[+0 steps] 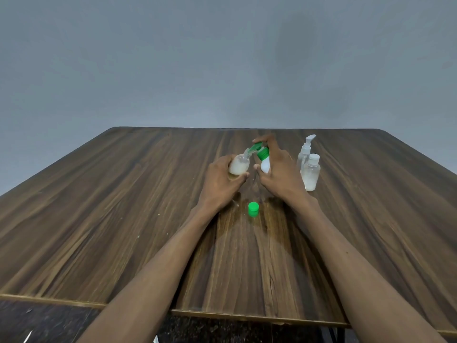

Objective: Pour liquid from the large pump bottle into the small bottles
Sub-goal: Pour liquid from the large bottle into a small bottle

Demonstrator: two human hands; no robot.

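My right hand (278, 174) grips the white pump bottle (264, 165) with the green pump head (258, 147), a finger lying over the top of the head. The nozzle points left into the mouth of a small clear bottle (238, 166), partly filled with white liquid and tilted toward the nozzle. My left hand (220, 180) holds that small bottle from below and behind. A loose green cap (253, 209) stands on the table in front of both hands.
At the right stand a clear spray bottle (305, 152) with a white pump and, in front of it, a small clear capped bottle (311, 173) holding some white liquid. The wooden table (123, 206) runs to a grey wall. A wet patch shines near the cap.
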